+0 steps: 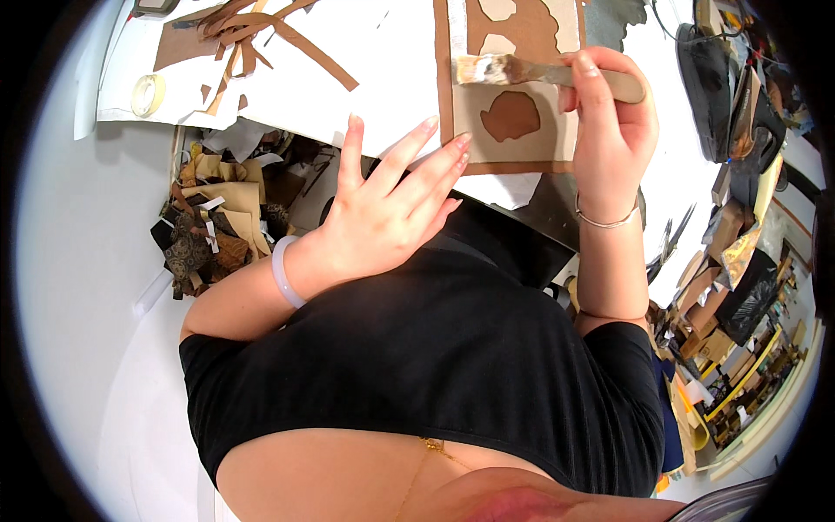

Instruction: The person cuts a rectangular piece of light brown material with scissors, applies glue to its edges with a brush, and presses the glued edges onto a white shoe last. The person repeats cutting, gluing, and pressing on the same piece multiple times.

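Note:
My right hand is closed around the handle of a flat brush. Pale, whitish stuff coats its bristles, which point left over a panel. That panel has a brown, leather-like border and a tan sheet on top, with irregular cut-outs showing brown beneath. Whether the bristles touch the sheet I cannot tell. My left hand is open with fingers spread, holding nothing. Its fingertips rest at the panel's lower left edge.
Brown strips lie heaped at the table's far left, near a tape roll. Below the table edge is a pile of scraps. Black items and a scissors-like tool lie on the right. Cluttered shelves stand beyond.

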Action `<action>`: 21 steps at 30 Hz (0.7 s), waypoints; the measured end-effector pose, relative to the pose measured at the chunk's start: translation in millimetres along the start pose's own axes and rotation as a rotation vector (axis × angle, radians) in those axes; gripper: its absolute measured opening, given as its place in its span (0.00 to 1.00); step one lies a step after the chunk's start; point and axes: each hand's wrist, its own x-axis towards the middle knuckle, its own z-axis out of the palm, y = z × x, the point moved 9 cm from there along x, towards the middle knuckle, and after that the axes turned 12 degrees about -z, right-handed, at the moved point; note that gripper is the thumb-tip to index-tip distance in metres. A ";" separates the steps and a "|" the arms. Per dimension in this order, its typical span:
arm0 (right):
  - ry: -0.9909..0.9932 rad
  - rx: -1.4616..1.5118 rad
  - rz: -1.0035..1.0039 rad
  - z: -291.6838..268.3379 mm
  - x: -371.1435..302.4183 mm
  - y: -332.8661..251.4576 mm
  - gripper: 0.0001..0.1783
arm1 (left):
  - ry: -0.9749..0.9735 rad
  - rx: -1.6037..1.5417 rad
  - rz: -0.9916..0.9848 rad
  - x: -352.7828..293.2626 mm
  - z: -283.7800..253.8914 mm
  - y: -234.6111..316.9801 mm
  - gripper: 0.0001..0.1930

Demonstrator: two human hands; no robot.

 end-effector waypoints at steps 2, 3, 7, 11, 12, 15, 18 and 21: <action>-0.072 -0.104 -0.009 5.2 -0.8 -0.5 0.06 | -0.002 0.000 0.000 0.2 -0.3 0.1 0.24; -0.109 -0.157 -0.015 7.6 -1.1 -1.3 0.06 | -0.003 0.001 0.003 0.5 -0.5 0.7 0.24; -0.016 -0.055 -0.007 1.3 -2.9 -4.8 0.06 | -0.002 0.000 -0.005 1.9 -2.7 1.4 0.24; -0.053 -0.217 -0.015 0.1 -4.2 -5.5 0.06 | 0.000 0.013 0.000 1.3 -2.3 2.3 0.24; -0.049 -0.174 -0.023 -0.8 -4.3 -6.5 0.06 | -0.001 0.008 -0.002 0.7 -1.7 2.2 0.24; -0.076 -0.144 -0.025 -0.3 -7.3 -11.4 0.06 | -0.020 0.004 -0.013 -1.5 0.6 2.2 0.23; -0.129 -0.261 0.032 -1.5 4.1 -16.0 0.05 | -0.049 0.020 -0.016 -1.1 0.1 4.0 0.24; 0.113 0.037 -0.178 -27.3 51.5 -57.2 0.06 | 0.004 0.024 0.010 3.7 -13.2 7.0 0.24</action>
